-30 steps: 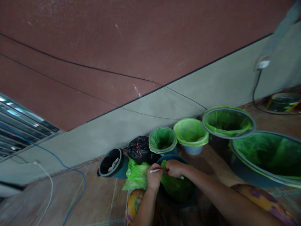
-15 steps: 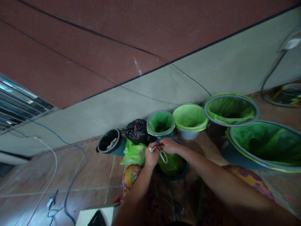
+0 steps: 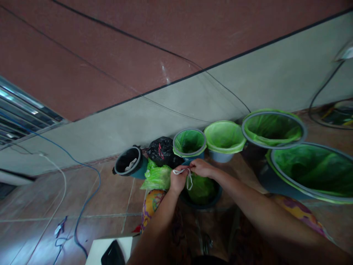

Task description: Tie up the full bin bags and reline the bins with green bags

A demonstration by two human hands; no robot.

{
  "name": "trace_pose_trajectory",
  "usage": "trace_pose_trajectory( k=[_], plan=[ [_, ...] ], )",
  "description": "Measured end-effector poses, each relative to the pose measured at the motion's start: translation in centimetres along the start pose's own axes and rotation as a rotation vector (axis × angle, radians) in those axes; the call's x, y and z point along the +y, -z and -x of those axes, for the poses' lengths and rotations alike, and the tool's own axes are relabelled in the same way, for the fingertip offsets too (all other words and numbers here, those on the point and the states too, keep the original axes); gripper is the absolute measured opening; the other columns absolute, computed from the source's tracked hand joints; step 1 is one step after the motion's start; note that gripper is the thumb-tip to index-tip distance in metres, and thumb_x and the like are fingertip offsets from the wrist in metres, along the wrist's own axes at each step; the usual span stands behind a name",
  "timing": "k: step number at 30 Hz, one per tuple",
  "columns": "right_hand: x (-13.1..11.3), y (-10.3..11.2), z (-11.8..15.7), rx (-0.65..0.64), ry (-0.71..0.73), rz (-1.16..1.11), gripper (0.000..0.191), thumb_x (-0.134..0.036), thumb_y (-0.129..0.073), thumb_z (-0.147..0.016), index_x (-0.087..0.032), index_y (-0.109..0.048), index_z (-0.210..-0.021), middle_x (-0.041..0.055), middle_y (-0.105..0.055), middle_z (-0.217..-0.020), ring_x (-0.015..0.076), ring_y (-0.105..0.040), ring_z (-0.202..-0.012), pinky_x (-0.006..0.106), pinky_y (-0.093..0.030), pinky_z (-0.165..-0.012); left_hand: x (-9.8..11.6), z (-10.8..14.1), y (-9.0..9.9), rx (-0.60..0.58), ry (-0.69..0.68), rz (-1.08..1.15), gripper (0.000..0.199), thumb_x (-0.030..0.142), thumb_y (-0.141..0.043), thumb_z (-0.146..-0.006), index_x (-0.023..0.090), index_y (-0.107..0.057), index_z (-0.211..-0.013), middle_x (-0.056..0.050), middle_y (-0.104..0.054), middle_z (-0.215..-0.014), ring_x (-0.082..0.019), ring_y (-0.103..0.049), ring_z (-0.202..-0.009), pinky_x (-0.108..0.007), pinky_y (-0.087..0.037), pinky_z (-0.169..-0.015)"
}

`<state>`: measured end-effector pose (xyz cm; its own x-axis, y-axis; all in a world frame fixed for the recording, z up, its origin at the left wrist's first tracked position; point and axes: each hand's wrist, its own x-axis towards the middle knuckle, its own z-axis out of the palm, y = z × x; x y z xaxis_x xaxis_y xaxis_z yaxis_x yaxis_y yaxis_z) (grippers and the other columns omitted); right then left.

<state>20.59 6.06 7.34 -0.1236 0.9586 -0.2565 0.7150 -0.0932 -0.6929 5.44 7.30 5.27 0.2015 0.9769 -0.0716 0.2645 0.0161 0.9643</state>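
My left hand (image 3: pixel 178 180) is closed on a white string (image 3: pixel 189 182), which loops and hangs down between my hands. Fingertips of my right hand (image 3: pixel 202 168) pinch at the same string, close against the left fingers. Exactly what lies between the fingertips is too small to tell. Just below both hands, a green plastic bag (image 3: pixel 202 189) sits inside a dark bucket (image 3: pixel 200 207) on the floor. Left of my left hand lies a knotted-looking light green bag (image 3: pixel 158 178).
A black bag with pink ties (image 3: pixel 162 151) and a black-lined bin (image 3: pixel 118 165) stand left. Green-lined buckets, including a small one (image 3: pixel 189 154), a pale one (image 3: pixel 222 156) and a large one (image 3: pixel 311 197), stand right. A phone (image 3: pixel 113 253) lies on a white surface; a blue cable (image 3: pixel 92 198) crosses the floor.
The fingertips shift slightly at the white string, and its hanging loop has narrowed and swung a little left. The head view has moved slightly; the buckets and bags stay put.
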Motion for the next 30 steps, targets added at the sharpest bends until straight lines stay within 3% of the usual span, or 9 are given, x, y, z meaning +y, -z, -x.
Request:
trace_pose_trajectory(
  k=[4,9,13,19,22,26,30],
  plan=[
    [-0.9,0.5,1.0,0.146,0.085,0.294,0.027,-0.019,-0.047,-0.087,-0.015,-0.072,-0.098,0.0129,-0.072,-0.105,0.0233,-0.066,-0.099,0.029,-0.046,-0.083,-0.3,-0.2,-0.1,-0.022,0.000,0.003,0.008,0.015,-0.065,-0.069,0.018,-0.073,-0.068,-0.001,-0.067,-0.064,-0.012,-0.056,-0.058,-0.024,-0.043,-0.059],
    [-0.3,0.7,0.5,0.079,0.100,0.162,0.035,-0.014,-0.049,-0.086,-0.015,-0.066,-0.117,0.0111,-0.069,-0.118,0.0208,-0.064,-0.108,0.026,-0.044,-0.089,-0.8,-0.3,-0.2,0.021,0.035,0.086,0.005,0.014,-0.068,-0.067,0.017,-0.070,-0.064,-0.001,-0.066,-0.064,-0.012,-0.057,-0.059,-0.025,-0.045,-0.062],
    [0.2,0.4,-0.1,-0.057,0.152,0.032,0.027,-0.019,-0.051,-0.088,-0.013,-0.072,-0.104,0.0084,-0.074,-0.102,0.0181,-0.067,-0.093,0.024,-0.045,-0.078,-0.8,-0.2,0.0,0.023,0.005,0.067,0.003,0.015,-0.068,-0.067,0.017,-0.071,-0.066,-0.001,-0.068,-0.066,-0.013,-0.059,-0.063,-0.025,-0.047,-0.066],
    [-0.2,0.1,0.0,-0.010,0.012,0.023,0.022,-0.020,-0.058,-0.084,-0.013,-0.076,-0.096,0.0073,-0.076,-0.087,0.0152,-0.067,-0.077,0.021,-0.043,-0.065,-0.9,-0.3,0.2,0.016,-0.006,-0.065,0.004,0.017,-0.067,-0.070,0.016,-0.071,-0.070,-0.001,-0.069,-0.067,-0.014,-0.061,-0.063,-0.024,-0.047,-0.063],
    [-0.3,0.5,0.0,-0.011,-0.014,0.042,0.021,-0.020,-0.059,-0.082,-0.015,-0.077,-0.093,0.0063,-0.076,-0.082,0.0152,-0.068,-0.074,0.021,-0.043,-0.063,-1.0,-0.2,0.3,0.018,-0.001,-0.188,0.007,0.018,-0.064,-0.074,0.016,-0.071,-0.073,-0.001,-0.070,-0.070,-0.014,-0.063,-0.065,-0.024,-0.047,-0.063],
    [-0.2,1.0,0.1,0.029,-0.006,0.188,0.020,-0.019,-0.058,-0.082,-0.015,-0.077,-0.086,0.0097,-0.076,-0.090,0.0204,-0.069,-0.087,0.024,-0.046,-0.072,-0.4,0.1,0.6,0.000,0.019,-0.506,0.012,0.018,-0.060,-0.081,0.016,-0.070,-0.073,-0.004,-0.071,-0.074,-0.015,-0.066,-0.073,-0.024,-0.045,-0.068],
    [-0.5,0.8,0.6,0.071,-0.080,0.362,0.028,-0.010,-0.050,-0.083,-0.010,-0.074,-0.099,0.0170,-0.074,-0.104,0.0272,-0.068,-0.101,0.030,-0.049,-0.081,0.4,0.6,0.8,-0.059,0.044,-0.840,0.017,0.015,-0.053,-0.085,0.017,-0.068,-0.077,-0.008,-0.073,-0.080,-0.018,-0.068,-0.080,-0.026,-0.044,-0.071]
  ],
)
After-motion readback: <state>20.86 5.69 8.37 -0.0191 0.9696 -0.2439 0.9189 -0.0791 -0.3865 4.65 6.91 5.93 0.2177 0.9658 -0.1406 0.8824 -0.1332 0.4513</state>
